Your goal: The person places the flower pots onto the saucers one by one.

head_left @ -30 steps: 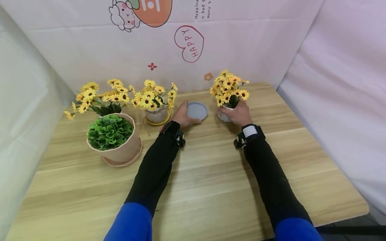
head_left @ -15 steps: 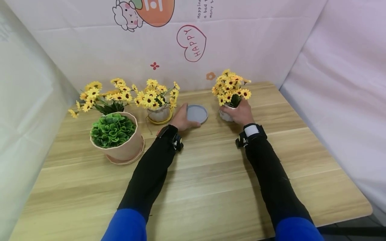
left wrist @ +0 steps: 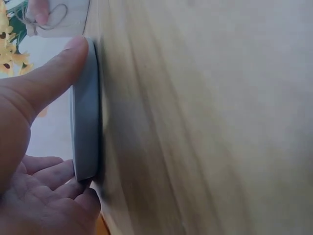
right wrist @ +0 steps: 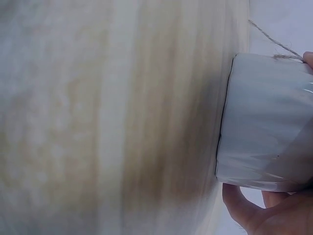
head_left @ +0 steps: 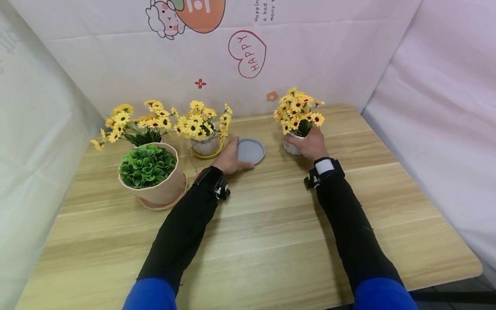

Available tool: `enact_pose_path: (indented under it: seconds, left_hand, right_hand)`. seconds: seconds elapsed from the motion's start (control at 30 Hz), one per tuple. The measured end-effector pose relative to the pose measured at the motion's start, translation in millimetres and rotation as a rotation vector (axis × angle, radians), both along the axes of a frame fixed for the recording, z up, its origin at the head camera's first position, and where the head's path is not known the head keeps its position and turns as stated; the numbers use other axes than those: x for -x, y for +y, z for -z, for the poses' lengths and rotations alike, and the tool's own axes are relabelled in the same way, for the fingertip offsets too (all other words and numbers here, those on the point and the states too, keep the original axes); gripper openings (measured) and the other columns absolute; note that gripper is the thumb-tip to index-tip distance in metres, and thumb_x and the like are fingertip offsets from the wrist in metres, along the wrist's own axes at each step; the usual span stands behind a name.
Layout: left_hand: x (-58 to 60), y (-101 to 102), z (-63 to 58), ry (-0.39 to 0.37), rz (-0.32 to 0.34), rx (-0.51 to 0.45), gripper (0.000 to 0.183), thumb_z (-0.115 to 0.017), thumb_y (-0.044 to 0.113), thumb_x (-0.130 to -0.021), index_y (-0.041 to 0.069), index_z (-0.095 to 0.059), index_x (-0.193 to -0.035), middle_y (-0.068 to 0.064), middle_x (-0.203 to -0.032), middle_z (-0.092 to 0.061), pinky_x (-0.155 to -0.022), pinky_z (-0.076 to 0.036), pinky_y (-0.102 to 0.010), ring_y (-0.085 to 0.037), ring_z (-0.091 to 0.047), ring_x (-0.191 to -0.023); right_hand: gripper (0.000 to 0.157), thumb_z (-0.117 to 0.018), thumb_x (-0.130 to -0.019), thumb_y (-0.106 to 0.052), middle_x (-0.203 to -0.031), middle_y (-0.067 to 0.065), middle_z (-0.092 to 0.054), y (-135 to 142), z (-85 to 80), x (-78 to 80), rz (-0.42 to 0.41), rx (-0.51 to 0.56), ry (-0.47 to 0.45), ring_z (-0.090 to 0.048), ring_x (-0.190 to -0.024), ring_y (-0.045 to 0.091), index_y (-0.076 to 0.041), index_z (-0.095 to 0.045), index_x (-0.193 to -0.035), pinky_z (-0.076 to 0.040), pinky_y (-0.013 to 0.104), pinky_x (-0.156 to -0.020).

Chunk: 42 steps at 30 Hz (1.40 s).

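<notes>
My left hand [head_left: 230,159] holds a round grey saucer [head_left: 250,151] by its edge. In the left wrist view the thumb lies on the rim of the saucer [left wrist: 87,117], and the fingertips reach its underside at the opposite end. Right of it, my right hand [head_left: 313,144] grips a small white pot [head_left: 291,148] of yellow daisy-like flowers [head_left: 296,107]. The right wrist view has that pot [right wrist: 266,122] close up, upright with its base at the tabletop and a twine tie near its top; fingers wrap its side, and most of the hand is out of frame.
Left of the saucer, another flower pot [head_left: 205,146] stands on a yellow saucer [head_left: 217,153]. A larger pink pot [head_left: 162,189] with a green leafy plant [head_left: 147,165] partly hides a third yellow-flowered plant [head_left: 147,125]. White printed cloth [head_left: 310,47] hangs behind the wooden table [head_left: 271,241].
My left hand and the grey saucer have shifted slightly left and nearer to me. The right hand keeps its grip on the flower pot, with hardly any movement. The head view has shifted a little.
</notes>
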<state>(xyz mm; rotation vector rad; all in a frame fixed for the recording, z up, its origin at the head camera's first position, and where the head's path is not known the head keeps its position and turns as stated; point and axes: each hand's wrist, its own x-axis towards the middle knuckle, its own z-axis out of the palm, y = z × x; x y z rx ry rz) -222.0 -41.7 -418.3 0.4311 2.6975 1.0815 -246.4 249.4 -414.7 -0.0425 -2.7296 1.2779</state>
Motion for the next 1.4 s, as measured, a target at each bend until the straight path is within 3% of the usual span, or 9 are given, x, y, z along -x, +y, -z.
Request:
enact_pose_path:
  seconds: [0.17,0.4,0.6,0.77,0.97,1.13,1.4]
  left_hand:
    - [-7.8,-6,-2.3,0.004,0.008,0.022,0.113,-0.082,0.041,-0.072,0.003,-0.009,-0.15,-0.015,-0.143,-0.032,-0.099,-0.034,-0.033,-0.025,-0.037,-0.126]
    - [-18.1,-16,-1.5,0.004,0.023,0.02,0.122,-0.082,0.041,-0.071,0.008,0.004,-0.151,-0.013,-0.154,-0.016,-0.106,-0.025,-0.032,-0.025,-0.024,-0.137]
    - [-28.3,-23,-2.9,0.034,0.059,0.021,0.118,-0.083,0.039,-0.071,0.004,-0.004,-0.151,-0.015,-0.15,-0.023,-0.103,-0.029,-0.034,-0.026,-0.031,-0.132]
    - [-40.1,-29,-5.3,0.018,0.068,0.021,0.116,-0.082,0.04,-0.072,0.004,-0.004,-0.151,-0.014,-0.153,-0.017,-0.106,-0.025,-0.033,-0.024,-0.025,-0.136]
    - [-53.4,-36,-6.1,0.011,0.083,0.025,0.116,-0.083,0.038,-0.07,0.005,-0.006,-0.151,-0.013,-0.151,-0.022,-0.104,-0.029,-0.036,-0.025,-0.031,-0.132]
    - [-63.5,-40,-7.7,0.011,0.112,0.053,0.116,-0.084,0.038,-0.069,0.003,-0.009,-0.151,-0.016,-0.151,-0.022,-0.106,-0.025,-0.037,-0.026,-0.026,-0.135]
    - [-79.8,-48,-9.8,-0.005,0.149,0.083,0.113,-0.082,0.04,-0.071,0.003,-0.011,-0.15,-0.015,-0.151,-0.022,-0.106,-0.025,-0.036,-0.025,-0.025,-0.136]
  right_hand:
    - [0.093,-0.076,-0.072,-0.056,-0.136,0.009,-0.045,1,0.5,0.9,-0.003,-0.003,0.0,-0.042,-0.125,0.025,-0.01,-0.036,-0.142,-0.035,0.036,-0.1]
    - [0.094,-0.076,-0.071,-0.057,-0.137,0.008,-0.045,2,2.3,2.8,-0.014,0.007,0.011,-0.041,-0.125,0.024,-0.012,-0.035,-0.143,-0.034,0.036,-0.1]
    - [0.106,-0.073,-0.07,-0.063,-0.143,0.011,-0.037,2,0.1,1.0,0.003,-0.005,-0.028,-0.036,-0.13,0.027,-0.009,-0.025,-0.148,-0.032,0.037,-0.102]
    - [0.115,-0.071,-0.07,-0.067,-0.147,0.017,-0.029,1,-2.2,-2.0,0.004,-0.01,-0.055,-0.031,-0.133,0.031,-0.004,-0.015,-0.15,-0.03,0.041,-0.104]
    - [0.107,-0.073,-0.072,-0.061,-0.145,0.014,-0.033,2,-0.6,0.4,-0.005,0.008,-0.034,-0.034,-0.131,0.029,-0.006,-0.021,-0.149,-0.031,0.039,-0.103]
    - [0.104,-0.074,-0.072,-0.06,-0.143,0.013,-0.036,2,0.4,0.8,-0.014,0.012,-0.028,-0.035,-0.13,0.028,-0.008,-0.024,-0.148,-0.032,0.039,-0.103]
    - [0.112,-0.072,-0.07,-0.065,-0.147,0.014,-0.03,2,1.0,1.3,0.001,0.01,-0.041,-0.031,-0.133,0.029,-0.007,-0.018,-0.15,-0.03,0.039,-0.104]
